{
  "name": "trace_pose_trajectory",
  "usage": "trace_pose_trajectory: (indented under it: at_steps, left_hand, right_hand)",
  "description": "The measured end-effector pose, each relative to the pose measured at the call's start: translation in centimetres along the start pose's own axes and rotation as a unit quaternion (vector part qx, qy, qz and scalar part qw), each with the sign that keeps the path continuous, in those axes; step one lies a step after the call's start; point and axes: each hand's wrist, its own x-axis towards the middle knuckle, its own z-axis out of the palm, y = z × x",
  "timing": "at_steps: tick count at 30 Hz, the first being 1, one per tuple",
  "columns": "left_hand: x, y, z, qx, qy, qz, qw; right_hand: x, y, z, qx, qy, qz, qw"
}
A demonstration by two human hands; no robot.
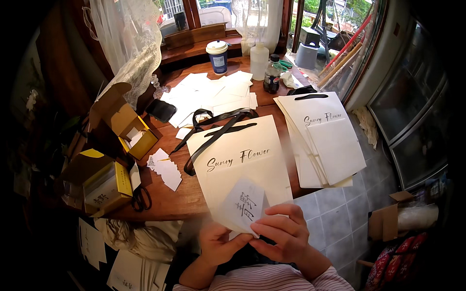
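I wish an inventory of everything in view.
Table: 1, brown, centre
Ribbon-handled paper bag: 1, cream, centre
Stacked paper bags: several, cream, right
Papers: many, white, rear
Small cards: several, white, left
Open boxes: 2, yellow-brown, left
Phone: 1, black, rear left
Lidded cup: 1, blue, rear
Squeeze bottle: 1, whitish, rear
Soda bottle: 1, dark, rear right
Scissors: 1, black, front left
Lace curtains: 2, white, top
Carton: 1, brown, lower right
Held card: 1, white, lower centre
Left hand: 1, bare, lower centre
Right hand: 1, bare, lower centre

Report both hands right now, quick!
Left hand: closed, pinching the black-lettered white card near its bottom.
Right hand: closed, holding the same card.
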Motion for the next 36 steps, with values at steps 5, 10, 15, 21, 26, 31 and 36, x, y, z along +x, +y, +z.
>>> trace_pose_trajectory:
  at_steps: [5,10,15,21,26,31,36]
  left_hand:
    - [0.9,1.3,0.2,0.199,-0.032,0.075,0.977]
    - [1.2,3.7,1.5,0.316,-0.086,0.086,0.941]
    - [0.9,4.5,2.5,0.340,-0.110,0.117,0.927]
    - [1.5,4.4,2.9,0.299,-0.164,0.226,0.913]
    - [0.7,4.9,2.7,0.313,-0.187,0.135,0.921]
    - [0.8,5.0,2.5,0.321,-0.194,0.137,0.917]
    - [0.9,4.6,2.3,0.295,-0.191,0.127,0.928]
  right_hand:
    - [1.0,0.1,-1.1,0.070,-0.024,0.032,0.997]
    - [1.4,-0.2,-3.4,0.106,-0.082,0.059,0.989]
    - [1.2,-1.1,-5.3,0.145,-0.112,0.063,0.981]
    - [1.1,-1.1,-6.4,0.144,-0.168,0.082,0.972]
    - [1.4,-1.2,-6.3,0.132,-0.199,0.090,0.967]
    - [1.8,-1.0,-6.4,0.146,-0.224,0.100,0.958]
    - [1.9,-0.1,-6.2,0.191,-0.232,0.111,0.947]
